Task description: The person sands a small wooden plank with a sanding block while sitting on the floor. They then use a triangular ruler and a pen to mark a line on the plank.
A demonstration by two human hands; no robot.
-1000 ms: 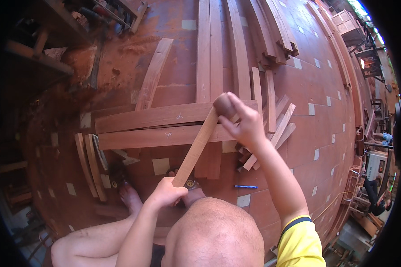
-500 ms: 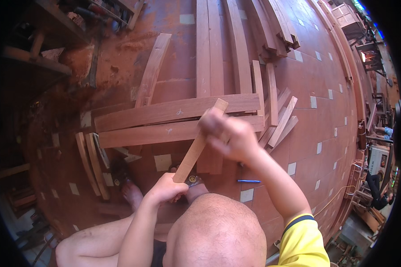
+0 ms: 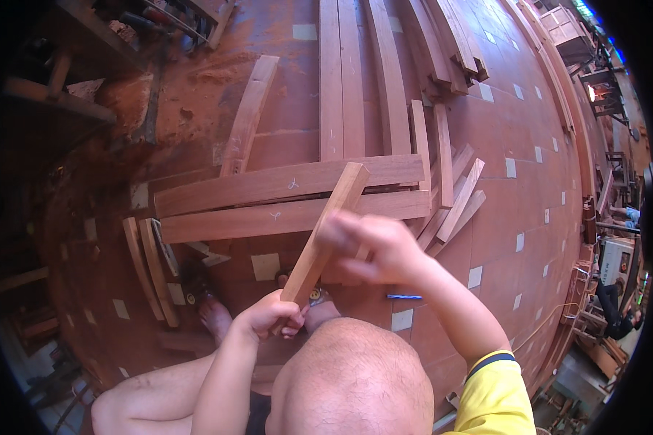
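My left hand (image 3: 272, 316) is closed around the lower end of a short wooden stick (image 3: 347, 187), which slants up and away to the right. Along the middle of that stick, my right hand (image 3: 381, 245) is at its side, its fingers smeared by motion; whether they grip anything cannot be made out. Beyond and beneath the stick lie two reddish boards, a far one (image 3: 232, 187) and a near one (image 3: 247, 224), each with a small white mark. They rest across long planks (image 3: 331, 87) running away from me.
A blue pen (image 3: 403, 296) lies on the tiled floor right of my hands. Short offcuts (image 3: 460, 203) sit beyond it, with stacked lengths of timber (image 3: 453, 43) farther off. Two narrow strips (image 3: 146, 268) lie at the left, near my foot (image 3: 214, 315). A wooden bench (image 3: 65, 87) stands far left.
My right hand has moved down the stick toward me, away from its far end. The stick has turned slightly in my left hand, and another face of it shows.
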